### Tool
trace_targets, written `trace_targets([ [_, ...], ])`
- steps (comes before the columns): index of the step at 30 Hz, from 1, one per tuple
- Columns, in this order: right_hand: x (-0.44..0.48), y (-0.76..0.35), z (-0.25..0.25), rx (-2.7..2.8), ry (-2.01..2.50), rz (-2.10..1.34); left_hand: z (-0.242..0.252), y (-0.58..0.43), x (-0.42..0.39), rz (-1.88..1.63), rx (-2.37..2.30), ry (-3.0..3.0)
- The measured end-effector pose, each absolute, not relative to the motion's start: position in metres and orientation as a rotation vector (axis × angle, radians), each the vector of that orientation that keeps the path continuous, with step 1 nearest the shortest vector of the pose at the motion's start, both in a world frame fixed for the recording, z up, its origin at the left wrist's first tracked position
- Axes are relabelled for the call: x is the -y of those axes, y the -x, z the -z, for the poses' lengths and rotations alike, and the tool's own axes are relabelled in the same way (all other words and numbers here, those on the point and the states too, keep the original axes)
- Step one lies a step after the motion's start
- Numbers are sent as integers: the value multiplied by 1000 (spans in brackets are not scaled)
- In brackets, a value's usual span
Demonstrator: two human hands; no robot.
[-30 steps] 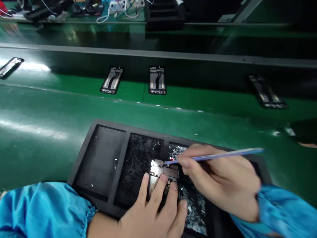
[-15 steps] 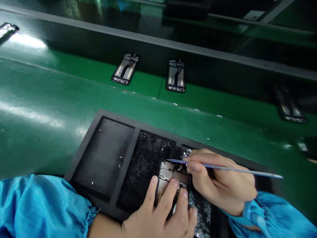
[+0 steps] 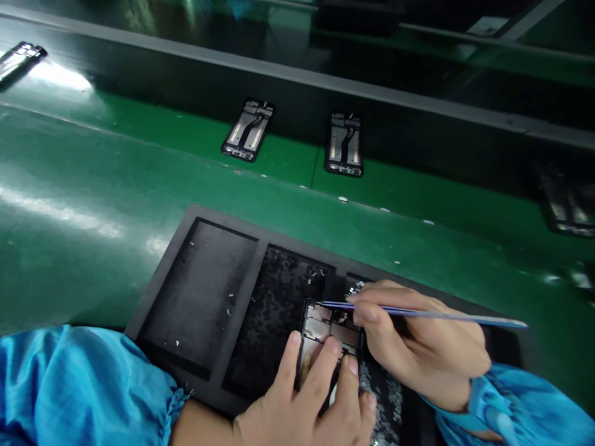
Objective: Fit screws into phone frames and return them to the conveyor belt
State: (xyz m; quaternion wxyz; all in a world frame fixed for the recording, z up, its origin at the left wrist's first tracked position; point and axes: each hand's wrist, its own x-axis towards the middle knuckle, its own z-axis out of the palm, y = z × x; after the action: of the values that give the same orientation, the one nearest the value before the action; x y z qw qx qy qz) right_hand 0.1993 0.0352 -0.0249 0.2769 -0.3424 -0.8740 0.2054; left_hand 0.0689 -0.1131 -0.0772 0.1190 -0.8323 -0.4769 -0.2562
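An opened phone (image 3: pixel 317 330), its silvery inner plates showing, lies over the black foam tray (image 3: pixel 263 266). My left hand (image 3: pixel 310 396) holds it from above, with fingers spread across its face and along its left edge; its lower part is hidden under that hand. Slim blue-purple tweezers (image 3: pixel 432 314) are pinched between the thumb and fingers of my right hand (image 3: pixel 418 341). Their tip touches or hovers just over the phone's top left corner; which of these I cannot tell.
Shallow compartments divide the tray; small shiny pieces (image 3: pixel 388 396) fill the right one, and a few lie in the left. Behind it, a green belt (image 3: pixel 292 170) carries several opened phones, including a left one (image 3: pixel 248 131) and a middle one (image 3: pixel 344 144). A grey rail (image 3: pixel 297 71) runs beyond.
The picture has shifted a little. Phones on the belt have slid right relative to the tray. Both hands keep nearly the same pose, with the tweezers' tip still at the phone's top edge.
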Motion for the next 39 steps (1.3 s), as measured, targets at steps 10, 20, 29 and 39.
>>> trace_targets([
  [10, -44, -204, 18, 2344, 777, -560, 81, -70, 116, 690, 1359, 2451],
  [20, -47, -197, 39, 2161, 867, -869, 80, -65, 117, 648, 1329, 2485],
  [29, -49, -195, 42, 2284, 806, -803, 78, -64, 120, 610, 1304, 2512],
  [39, -46, -193, 42, 2289, 817, -758, 80, -68, 119, 727, 1373, 2487],
])
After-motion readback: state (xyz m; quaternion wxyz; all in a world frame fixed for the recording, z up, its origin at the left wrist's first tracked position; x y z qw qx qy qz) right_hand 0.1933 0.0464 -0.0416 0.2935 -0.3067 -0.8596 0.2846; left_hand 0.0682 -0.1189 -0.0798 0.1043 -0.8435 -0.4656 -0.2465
